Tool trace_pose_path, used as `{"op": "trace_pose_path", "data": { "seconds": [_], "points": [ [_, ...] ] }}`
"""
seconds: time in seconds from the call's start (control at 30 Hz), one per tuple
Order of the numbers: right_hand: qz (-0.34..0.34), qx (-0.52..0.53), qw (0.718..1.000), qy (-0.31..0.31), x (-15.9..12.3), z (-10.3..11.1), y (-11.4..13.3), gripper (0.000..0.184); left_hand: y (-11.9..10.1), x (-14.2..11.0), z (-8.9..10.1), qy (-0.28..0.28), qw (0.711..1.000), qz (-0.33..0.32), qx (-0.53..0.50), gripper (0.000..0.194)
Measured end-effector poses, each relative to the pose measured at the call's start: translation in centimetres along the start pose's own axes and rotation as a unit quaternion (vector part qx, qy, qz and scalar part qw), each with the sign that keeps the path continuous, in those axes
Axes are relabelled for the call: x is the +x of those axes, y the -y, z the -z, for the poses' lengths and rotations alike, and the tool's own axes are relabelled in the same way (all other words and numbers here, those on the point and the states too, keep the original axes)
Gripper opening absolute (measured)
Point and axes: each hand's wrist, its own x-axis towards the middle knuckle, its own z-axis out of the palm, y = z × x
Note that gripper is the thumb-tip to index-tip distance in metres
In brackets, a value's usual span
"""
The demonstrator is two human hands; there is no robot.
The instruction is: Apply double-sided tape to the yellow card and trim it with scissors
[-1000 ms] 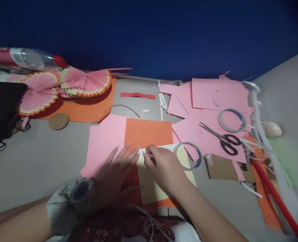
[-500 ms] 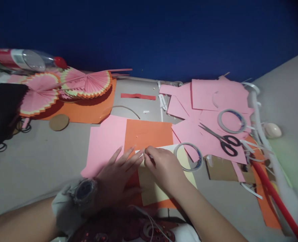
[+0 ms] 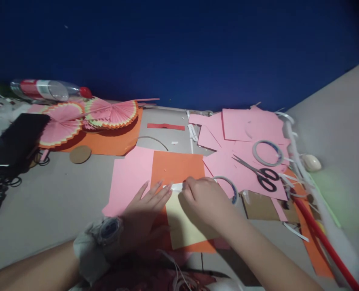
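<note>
Left hand [image 3: 143, 212] lay flat, fingers spread, pinning the yellow sheet [image 3: 184, 222]; right hand [image 3: 206, 198] pinched a white strip [image 3: 177, 186] at its far edge.

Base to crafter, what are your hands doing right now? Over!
Left hand flat, pressing the pale yellow paper sheet. Right hand pinching a thin white strip at its top edge. Clear tape roll beside right hand, touching or not unclear.
</note>
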Motion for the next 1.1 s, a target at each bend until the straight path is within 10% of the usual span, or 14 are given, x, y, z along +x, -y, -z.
{"op": "trace_pose_path", "data": {
  "seconds": [0.2,0.37,0.8,1.1],
  "points": [
    [-0.082,0.069,0.994,-0.008,-0.9,0.9,-1.4,0.024,0.0,0.1,0.2,-0.005,1.0,-0.011,0.004,0.071],
    [-0.078,0.146,0.975,-0.151,-3.0,0.2,-4.7,0.024,0.0,0.1,0.2,-0.001,1.0,-0.009,0.002,0.072],
    [-0.037,-0.043,0.98,-0.191,-7.0,-3.4,-8.9,0.009,-0.1,-0.8,1.0,0.011,1.0,-0.006,0.019,0.067],
    [0.043,0.114,0.983,-0.14,-5.2,-3.0,-4.7,0.023,-1.0,-0.3,1.6,-0.02,0.999,-0.003,0.04,0.059]
  ]
}}
